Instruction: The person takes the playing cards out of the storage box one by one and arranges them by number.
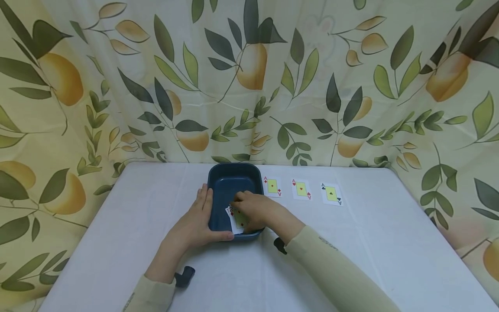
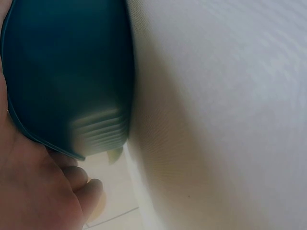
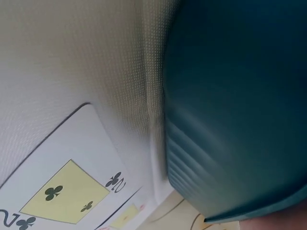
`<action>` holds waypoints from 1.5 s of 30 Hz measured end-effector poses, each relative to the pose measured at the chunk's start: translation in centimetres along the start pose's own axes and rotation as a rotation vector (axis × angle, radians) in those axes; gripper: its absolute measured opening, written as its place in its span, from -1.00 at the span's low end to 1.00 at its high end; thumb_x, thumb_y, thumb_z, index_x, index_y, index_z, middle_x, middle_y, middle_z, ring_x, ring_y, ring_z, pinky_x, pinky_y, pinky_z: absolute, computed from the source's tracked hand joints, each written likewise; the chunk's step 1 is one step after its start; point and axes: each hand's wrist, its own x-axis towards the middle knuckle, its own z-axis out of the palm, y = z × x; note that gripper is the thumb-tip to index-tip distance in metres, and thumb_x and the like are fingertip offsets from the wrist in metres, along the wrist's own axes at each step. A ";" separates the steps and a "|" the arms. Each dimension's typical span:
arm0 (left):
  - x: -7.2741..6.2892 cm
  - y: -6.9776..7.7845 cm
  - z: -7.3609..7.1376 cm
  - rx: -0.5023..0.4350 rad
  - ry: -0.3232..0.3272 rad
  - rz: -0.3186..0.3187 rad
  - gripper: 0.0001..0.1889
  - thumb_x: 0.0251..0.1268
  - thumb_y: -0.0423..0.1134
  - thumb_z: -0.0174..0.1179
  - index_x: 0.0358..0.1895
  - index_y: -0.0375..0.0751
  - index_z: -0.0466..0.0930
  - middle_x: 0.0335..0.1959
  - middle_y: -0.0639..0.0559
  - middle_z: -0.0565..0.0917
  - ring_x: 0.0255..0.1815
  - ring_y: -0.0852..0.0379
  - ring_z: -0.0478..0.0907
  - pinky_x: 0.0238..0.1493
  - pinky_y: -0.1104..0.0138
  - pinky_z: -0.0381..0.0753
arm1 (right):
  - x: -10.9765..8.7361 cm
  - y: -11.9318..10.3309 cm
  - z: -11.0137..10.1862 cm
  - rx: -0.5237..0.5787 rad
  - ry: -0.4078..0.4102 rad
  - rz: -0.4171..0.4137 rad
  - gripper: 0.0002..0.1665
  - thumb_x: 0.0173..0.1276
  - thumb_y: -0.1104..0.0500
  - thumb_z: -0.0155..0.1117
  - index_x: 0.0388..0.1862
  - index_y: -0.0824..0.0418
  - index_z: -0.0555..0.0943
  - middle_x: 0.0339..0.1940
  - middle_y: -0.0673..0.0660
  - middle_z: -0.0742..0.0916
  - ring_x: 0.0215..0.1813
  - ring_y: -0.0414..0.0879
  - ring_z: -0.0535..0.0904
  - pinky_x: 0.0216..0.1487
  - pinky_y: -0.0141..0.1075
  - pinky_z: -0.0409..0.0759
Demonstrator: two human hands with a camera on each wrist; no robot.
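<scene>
**Right hand (image 1: 260, 211) bent over cards (image 1: 237, 222) in the tray (image 1: 225, 184)**

The cards lie in the near part of the tray, slightly fanned, the uppermost showing red diamonds on a yellow panel. Their long axis runs roughly near to far, leaning a little left at the far end. The right hand is the nearer one, reaching in from the right and covering the cards' right side. Its fingers bend down at their far end; I cannot tell whether they pinch a card or merely touch it.

The left hand (image 1: 198, 219) rests against the tray's left side, fingers straight and close together along the rim, thumb apart along the near edge.

The dark blue tray stands upright, its long axis near to far; its far part shows bare floor.

On the bench (image 1: 390, 242), to the tray's right, an ace of diamonds (image 1: 272, 186), an ace of hearts (image 1: 301, 189) and a black ace (image 1: 331, 193) form a spaced row. A two of clubs (image 3: 64, 184) lies beside the tray in the right wrist view (the head view does not show it). Beyond hangs a fruit-patterned curtain (image 1: 253, 108).
</scene>
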 end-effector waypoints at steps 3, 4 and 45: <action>0.0 0.0 0.0 0.001 -0.003 -0.001 0.50 -0.24 0.59 0.32 0.62 -0.24 -0.31 0.64 -0.06 -0.43 0.65 -0.11 -0.32 0.48 -0.12 0.18 | 0.2 -0.1 0.0 -0.020 -0.017 0.006 -0.03 0.03 -0.13 0.63 0.42 0.07 0.48 0.31 0.05 0.54 0.23 -0.08 0.46 0.28 -0.21 0.54; 0.0 0.0 0.0 0.001 -0.005 -0.003 0.50 -0.24 0.59 0.32 0.62 -0.24 -0.31 0.64 -0.07 -0.42 0.65 -0.12 -0.31 0.48 -0.12 0.19 | 0.3 -0.2 -0.1 -0.026 -0.024 0.009 -0.03 0.04 -0.13 0.62 0.43 0.06 0.47 0.31 0.05 0.54 0.22 -0.08 0.46 0.28 -0.20 0.54; 0.1 -0.1 0.0 0.011 -0.018 -0.019 0.53 -0.30 0.68 0.24 0.62 -0.22 -0.33 0.65 -0.10 -0.41 0.65 -0.13 -0.31 0.47 -0.12 0.20 | 0.8 -0.5 0.1 0.055 0.002 0.022 -0.10 0.03 -0.05 0.64 0.35 0.00 0.45 0.22 0.03 0.54 0.16 -0.08 0.46 0.27 -0.16 0.53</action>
